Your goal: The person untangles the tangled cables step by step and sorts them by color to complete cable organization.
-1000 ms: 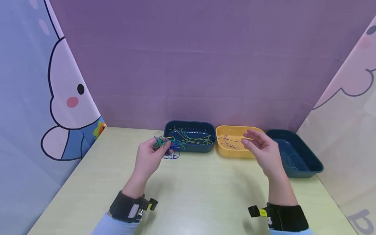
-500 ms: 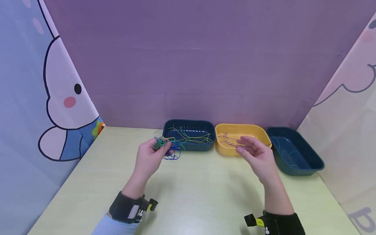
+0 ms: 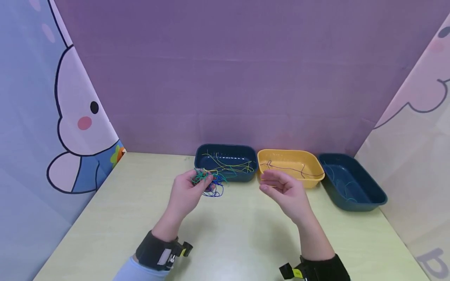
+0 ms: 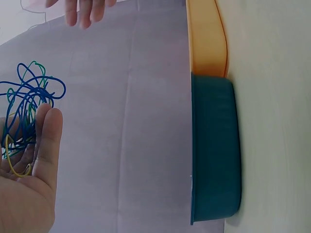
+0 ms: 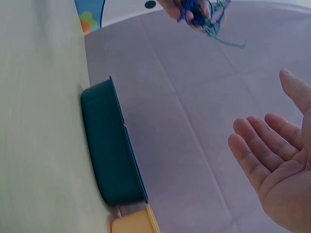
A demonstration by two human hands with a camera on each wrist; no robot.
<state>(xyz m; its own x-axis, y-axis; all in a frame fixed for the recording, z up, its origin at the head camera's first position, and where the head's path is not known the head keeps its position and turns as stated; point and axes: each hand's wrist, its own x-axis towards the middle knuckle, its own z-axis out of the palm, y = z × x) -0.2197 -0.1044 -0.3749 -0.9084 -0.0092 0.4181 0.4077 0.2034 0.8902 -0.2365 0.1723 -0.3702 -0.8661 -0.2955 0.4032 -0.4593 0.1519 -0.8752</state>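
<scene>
A tangled bundle of thin blue, green and yellow cords [image 4: 30, 104] is pinched between the thumb and fingers of my left hand [image 3: 186, 193], above the table in front of the left dark teal tray [image 3: 226, 178]. Loops of cord hang out past the fingertips. My right hand [image 3: 284, 195] holds nothing; its fingers are loosely extended, with the thumb apart from them, in front of the yellow tray [image 3: 313, 183]. In the right wrist view the palm and relaxed fingers [image 5: 262, 155] show plainly, with the cords at the top.
Yellow and green cords [image 3: 239, 168] lie in the left tray. Purplish cords [image 3: 293, 169] lie in the yellow tray. A second dark teal tray [image 3: 372, 201] at the right holds thin pale green cord. A purple cloth [image 3: 246, 78] hangs behind the trays.
My right hand has moved left, away from the right teal tray, toward my left hand. A purplish cord now stretches across the yellow tray. My left hand has shifted slightly right, still holding the bundle.
</scene>
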